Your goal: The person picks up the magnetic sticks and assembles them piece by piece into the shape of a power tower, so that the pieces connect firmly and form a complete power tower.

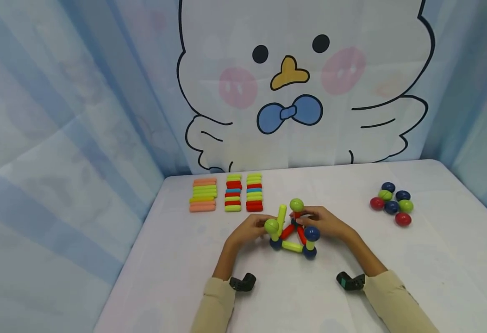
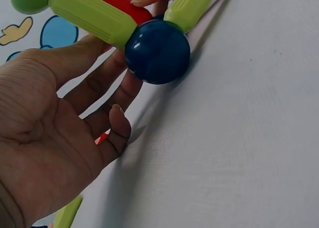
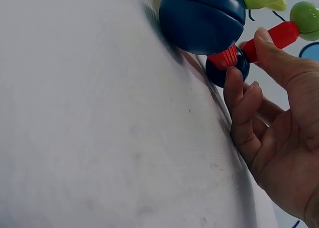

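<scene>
A triangular frame (image 1: 292, 247) of red and light green rods joined by dark blue balls stands on the table. Short uprights carry two green balls and a dark blue ball (image 1: 312, 233). My left hand (image 1: 249, 230) holds its left side; the thumb and finger tips are partly hidden behind the green upright (image 2: 92, 16). Close by those fingers, a longer light green rod (image 1: 282, 215) leans upward; its lower end is hidden. My right hand (image 1: 327, 223) pinches the red upright (image 3: 271, 40) at the back corner, below its green ball (image 3: 306, 20).
Sorted rods lie in three columns at the back left: one of peach, green and yellow rods (image 1: 204, 194), two of green, red and blue rods (image 1: 233, 192). Several loose blue, green and red balls (image 1: 391, 206) sit at the back right. A printed curtain (image 1: 289, 148) hangs behind the table.
</scene>
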The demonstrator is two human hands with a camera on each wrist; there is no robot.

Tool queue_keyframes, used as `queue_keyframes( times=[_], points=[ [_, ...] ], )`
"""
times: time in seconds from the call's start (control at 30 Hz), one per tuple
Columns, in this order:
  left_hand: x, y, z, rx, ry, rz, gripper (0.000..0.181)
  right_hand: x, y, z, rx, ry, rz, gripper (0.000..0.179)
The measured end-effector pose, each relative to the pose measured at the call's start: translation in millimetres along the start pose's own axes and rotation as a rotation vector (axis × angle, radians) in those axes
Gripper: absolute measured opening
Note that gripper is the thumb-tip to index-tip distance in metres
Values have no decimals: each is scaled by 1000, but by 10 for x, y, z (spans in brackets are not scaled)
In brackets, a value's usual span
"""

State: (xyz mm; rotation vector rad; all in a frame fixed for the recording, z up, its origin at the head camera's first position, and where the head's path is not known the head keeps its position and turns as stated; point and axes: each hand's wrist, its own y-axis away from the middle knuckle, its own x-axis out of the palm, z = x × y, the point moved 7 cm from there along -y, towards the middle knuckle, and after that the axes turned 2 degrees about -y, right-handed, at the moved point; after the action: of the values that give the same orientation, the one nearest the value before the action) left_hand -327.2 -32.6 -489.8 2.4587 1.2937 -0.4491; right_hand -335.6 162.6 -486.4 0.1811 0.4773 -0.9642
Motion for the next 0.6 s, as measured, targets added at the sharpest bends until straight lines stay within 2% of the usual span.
queue_keyframes(
  times=[0.4,0.6],
  points=[
    [22,-18,-11,-20,27,2,41,-21,-5,-4,-4,-15,-4,34],
    [38,-13,-45,-7,-13,10,42,-19,-12,-4,0,-18,-3,32]
  ],
)
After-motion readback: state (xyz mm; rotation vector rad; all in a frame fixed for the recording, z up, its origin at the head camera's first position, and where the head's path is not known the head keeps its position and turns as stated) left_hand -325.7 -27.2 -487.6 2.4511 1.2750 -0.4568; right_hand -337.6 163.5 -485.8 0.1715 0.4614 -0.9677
